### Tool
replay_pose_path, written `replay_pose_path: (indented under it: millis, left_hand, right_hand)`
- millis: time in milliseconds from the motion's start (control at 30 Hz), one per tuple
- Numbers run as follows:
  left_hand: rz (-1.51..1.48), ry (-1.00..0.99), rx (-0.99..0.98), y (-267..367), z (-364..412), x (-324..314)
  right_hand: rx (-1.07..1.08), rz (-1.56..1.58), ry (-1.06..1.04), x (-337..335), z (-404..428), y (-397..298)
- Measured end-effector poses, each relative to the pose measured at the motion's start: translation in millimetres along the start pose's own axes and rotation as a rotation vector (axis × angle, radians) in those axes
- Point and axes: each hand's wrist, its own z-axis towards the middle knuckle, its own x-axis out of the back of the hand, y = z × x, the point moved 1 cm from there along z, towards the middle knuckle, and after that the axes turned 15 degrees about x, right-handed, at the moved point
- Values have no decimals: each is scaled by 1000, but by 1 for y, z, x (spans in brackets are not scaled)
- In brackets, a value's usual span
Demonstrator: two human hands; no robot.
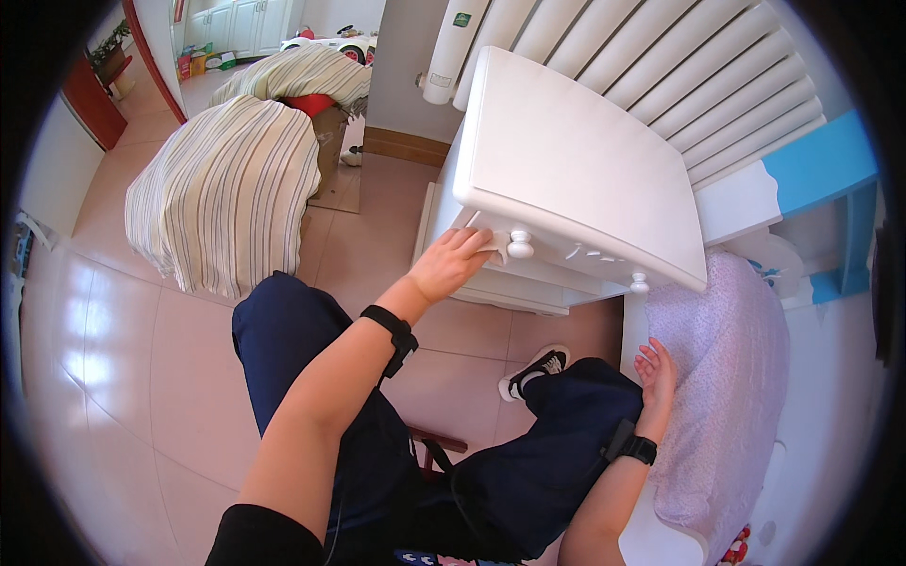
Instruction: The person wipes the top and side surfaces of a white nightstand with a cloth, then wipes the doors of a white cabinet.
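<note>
My left hand [451, 260] presses a small whitish cloth or wipe [500, 247] against the drawer front of a white nightstand [577, 159]. The cloth is bunched under the fingertips, just left of a round white knob [520, 245]. Farther right on the same front sits a second knob [639, 283], with small raised decorations [591, 251] between the two. My right hand [657, 371] holds nothing, its fingers loosely curled and apart. It is beside my right knee, next to a lilac patterned bedsheet [722, 382].
A white radiator [637, 78] stands behind the nightstand. At the left, a striped cloth [226, 191] covers something bulky near a mirror [276, 42]. A blue and white bed frame [814, 170] is at the right. Pink tiles [205, 354] cover the floor.
</note>
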Motion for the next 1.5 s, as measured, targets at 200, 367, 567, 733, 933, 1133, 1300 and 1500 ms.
replay_pose_path:
  millis: [200,367,567,733,933,1133,1300,1500]
  left_hand:
    - [-6,39,72,8,11,9]
    - [31,-101,82,-4,-2,-5]
    - [15,-12,61,-4,9,15]
    - [-9,168,43,-21,16,36]
    - [-43,251,84,-28,18,51]
    - [-154,321,317,-30,19,51]
    - [-266,304,381,-26,17,35]
    - [-615,182,791,-4,10,13]
  right_hand:
    - [1,14,12,4,2,-4]
    - [-7,18,-9,-3,-1,-6]
    - [5,10,-36,-4,-2,-3]
    - [8,14,-36,-2,0,-6]
    - [9,-3,-64,-7,-1,-4]
    - [-9,10,-44,-6,-2,-5]
    - [-10,-9,-71,-2,-1,0]
    - [-16,-31,-62,-2,1,-2]
